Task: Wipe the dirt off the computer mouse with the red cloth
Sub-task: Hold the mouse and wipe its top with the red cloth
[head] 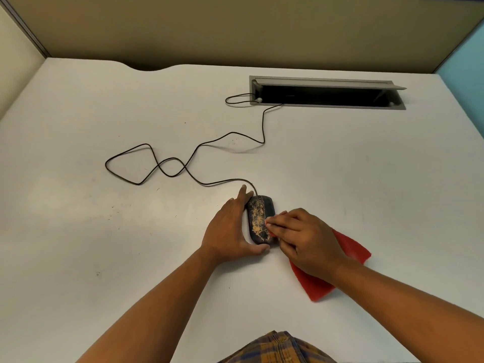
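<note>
one mouse point(260, 220), one red cloth point(337, 268), one cable point(183, 166), two hands.

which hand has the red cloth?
The right hand, pressing the red cloth against the mouse. The left hand only steadies the mouse's other side.
</note>
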Demonstrator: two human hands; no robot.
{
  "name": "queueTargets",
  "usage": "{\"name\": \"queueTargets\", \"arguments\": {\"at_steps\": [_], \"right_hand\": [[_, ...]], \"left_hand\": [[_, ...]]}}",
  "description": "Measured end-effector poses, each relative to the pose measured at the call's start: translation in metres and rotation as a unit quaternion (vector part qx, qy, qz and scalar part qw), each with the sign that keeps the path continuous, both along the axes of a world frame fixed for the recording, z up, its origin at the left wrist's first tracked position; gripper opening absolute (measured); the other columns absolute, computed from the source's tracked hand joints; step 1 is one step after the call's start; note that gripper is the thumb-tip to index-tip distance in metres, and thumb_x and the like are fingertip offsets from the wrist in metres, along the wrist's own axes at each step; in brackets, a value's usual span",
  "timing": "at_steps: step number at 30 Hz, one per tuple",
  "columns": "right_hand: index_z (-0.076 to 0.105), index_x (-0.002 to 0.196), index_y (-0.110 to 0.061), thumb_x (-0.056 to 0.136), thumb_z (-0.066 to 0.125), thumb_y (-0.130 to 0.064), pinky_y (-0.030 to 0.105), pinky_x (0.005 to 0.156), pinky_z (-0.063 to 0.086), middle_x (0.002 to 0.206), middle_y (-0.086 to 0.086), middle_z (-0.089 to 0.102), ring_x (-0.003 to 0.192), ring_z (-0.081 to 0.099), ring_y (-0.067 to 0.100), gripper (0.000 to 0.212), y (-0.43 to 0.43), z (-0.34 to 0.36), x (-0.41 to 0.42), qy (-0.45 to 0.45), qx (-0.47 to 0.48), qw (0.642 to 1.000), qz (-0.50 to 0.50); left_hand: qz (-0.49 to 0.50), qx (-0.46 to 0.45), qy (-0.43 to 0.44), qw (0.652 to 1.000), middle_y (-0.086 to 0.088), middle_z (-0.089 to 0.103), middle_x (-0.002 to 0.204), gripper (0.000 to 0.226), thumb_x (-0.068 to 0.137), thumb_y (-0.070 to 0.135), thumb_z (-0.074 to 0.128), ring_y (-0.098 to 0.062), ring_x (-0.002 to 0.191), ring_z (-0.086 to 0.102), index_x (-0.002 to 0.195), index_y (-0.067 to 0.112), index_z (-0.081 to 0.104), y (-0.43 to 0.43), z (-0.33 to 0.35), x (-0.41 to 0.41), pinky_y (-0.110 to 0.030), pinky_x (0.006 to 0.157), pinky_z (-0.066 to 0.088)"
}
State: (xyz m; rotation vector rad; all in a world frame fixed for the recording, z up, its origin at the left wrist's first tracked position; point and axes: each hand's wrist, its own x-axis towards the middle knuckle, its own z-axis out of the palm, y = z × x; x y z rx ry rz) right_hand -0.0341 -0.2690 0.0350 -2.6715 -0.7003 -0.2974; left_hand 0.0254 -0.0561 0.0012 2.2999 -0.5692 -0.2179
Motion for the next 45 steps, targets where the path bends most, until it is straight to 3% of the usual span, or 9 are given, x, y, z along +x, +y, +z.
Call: {"name": "queueTargets", "arguments": {"at_steps": [10, 15, 21, 30, 39, 45], "right_hand": [[0.074, 0.115, -0.015, 0.086, 0.067, -0.015, 0.031, 0.079, 0.051, 0.119, -0.006, 0.070, 0.098, 0.059, 0.022, 0.030, 0.000, 0.008, 0.015, -0.013, 0.001, 1.000, -0.008], [0.075, 0.111, -0.013, 0.088, 0.059, -0.019, 0.030, 0.072, 0.049, 0.118, -0.007, 0.070, 0.096, 0.059, 0.019, 0.029, -0.001, 0.004, 0.012, -0.024, -0.036, 0.998, 0.044], [0.074, 0.114, -0.015, 0.089, 0.060, -0.017, 0.039, 0.068, 0.054, 0.119, -0.006, 0.070, 0.098, 0.064, 0.023, 0.028, -0.013, -0.005, -0.017, -0.013, -0.061, 0.995, 0.078], [0.075, 0.112, -0.014, 0.087, 0.061, -0.015, 0.034, 0.071, 0.052, 0.119, -0.005, 0.070, 0.097, 0.062, 0.023, 0.028, -0.007, -0.002, -0.014, -0.029, -0.052, 0.997, 0.052], [0.073, 0.117, -0.013, 0.089, 0.059, -0.016, 0.036, 0.076, 0.053, 0.120, -0.003, 0.070, 0.093, 0.061, 0.025, 0.031, -0.003, 0.006, 0.003, -0.022, -0.002, 1.000, -0.008], [0.073, 0.117, -0.015, 0.088, 0.057, -0.018, 0.035, 0.073, 0.054, 0.119, -0.006, 0.070, 0.094, 0.061, 0.021, 0.033, -0.006, 0.000, -0.015, 0.028, -0.016, 0.999, 0.015]], "left_hand": [[-0.001, -0.001, 0.008, 1.000, 0.007, 0.043, 0.149, 0.137, 0.051, 0.071, 0.079, -0.009, 0.132, 0.041, 0.155, 0.022, 0.005, 0.000, 0.002, 0.000, -0.021, 0.106, 0.032], [0.000, -0.005, 0.009, 1.000, 0.007, 0.043, 0.150, 0.137, 0.051, 0.070, 0.079, -0.009, 0.132, 0.042, 0.156, 0.020, 0.005, -0.001, 0.002, 0.000, -0.022, 0.106, 0.034], [0.007, -0.005, 0.014, 1.000, 0.009, 0.043, 0.150, 0.138, 0.050, 0.072, 0.079, -0.007, 0.133, 0.041, 0.155, 0.026, 0.003, 0.000, 0.002, 0.000, -0.021, 0.107, 0.032], [-0.019, -0.013, 0.049, 0.999, 0.010, 0.033, 0.157, 0.144, 0.051, 0.061, 0.084, -0.005, 0.141, 0.031, 0.153, 0.033, -0.015, 0.003, 0.005, 0.003, -0.022, 0.111, 0.029], [-0.028, -0.021, 0.065, 0.997, 0.013, 0.032, 0.156, 0.145, 0.054, 0.055, 0.085, -0.005, 0.141, 0.031, 0.154, 0.028, -0.016, 0.005, 0.005, 0.005, -0.020, 0.112, 0.028], [-0.019, -0.029, 0.067, 0.997, 0.013, 0.033, 0.156, 0.144, 0.053, 0.056, 0.085, -0.004, 0.140, 0.032, 0.155, 0.028, -0.014, 0.005, 0.003, 0.004, -0.017, 0.110, 0.026]]}}
